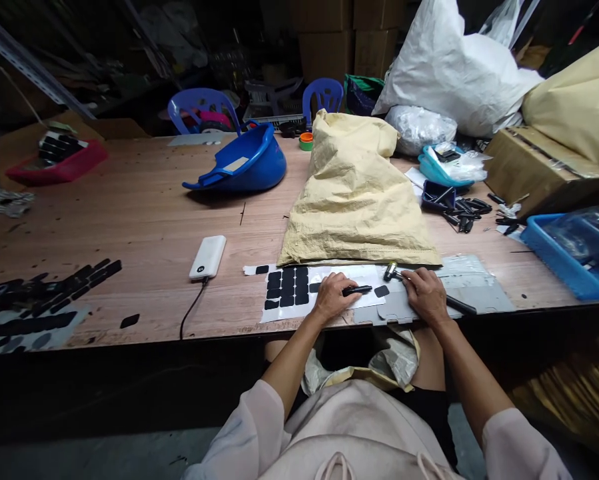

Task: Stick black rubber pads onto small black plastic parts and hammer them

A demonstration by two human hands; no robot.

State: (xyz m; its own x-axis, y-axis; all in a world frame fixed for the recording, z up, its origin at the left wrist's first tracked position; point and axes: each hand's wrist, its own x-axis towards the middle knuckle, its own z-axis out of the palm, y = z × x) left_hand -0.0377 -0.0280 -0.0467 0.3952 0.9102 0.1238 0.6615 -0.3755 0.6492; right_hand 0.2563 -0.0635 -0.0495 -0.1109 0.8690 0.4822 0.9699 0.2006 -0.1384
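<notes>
My left hand [335, 295] is closed around a small black cylindrical piece [358, 291], which pokes out to the right. Beneath it lies a white sheet [285, 312] bearing rows of black rounded stickers [288, 287]. My right hand [426, 293] grips a small hammer; its metal head [390, 271] points left and its black handle [461, 305] sticks out to the right. Between the hands, a single black rounded patch [382, 291] rests near the sheet's right end. A grey board [489, 287] lies flat under the right hand.
A cream sack [362, 193] lies just beyond my hands. A white power bank [208, 257] with a cable and a tilted blue basin [256, 160] are left. Black tubular pieces [466, 210], a blue tray [554, 260] and a cardboard box [539, 170] stand right.
</notes>
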